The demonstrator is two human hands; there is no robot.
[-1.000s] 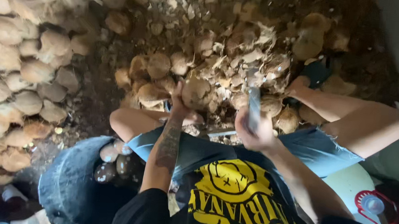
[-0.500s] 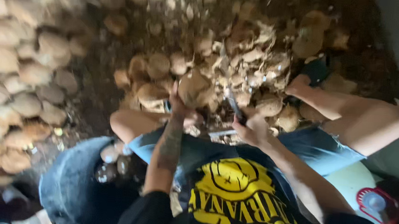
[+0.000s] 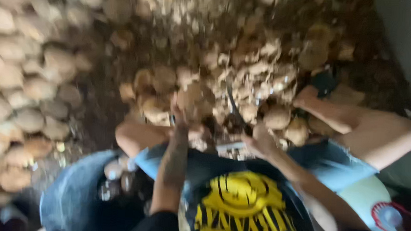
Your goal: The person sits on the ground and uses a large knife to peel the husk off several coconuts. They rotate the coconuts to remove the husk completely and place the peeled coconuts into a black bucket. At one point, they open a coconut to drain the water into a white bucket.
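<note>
Two hands closed, left hand point(image 3: 183, 115) steadying a coconut point(image 3: 193, 98), right hand point(image 3: 260, 139) gripping a blade point(image 3: 233, 107)

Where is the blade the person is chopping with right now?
In the head view the blade is just right of centre, gripped by the right hand, its tip beside the coconut that the left hand holds, above the husk pile.

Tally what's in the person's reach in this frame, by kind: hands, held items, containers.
Hands: 2, left hand and right hand
Coconut held in the left hand: 1
Dark blade tool in the right hand: 1
Blue tub by the left knee: 1
Total: 5
Loose coconuts and husk pieces piled around are too blurred to count.
</note>
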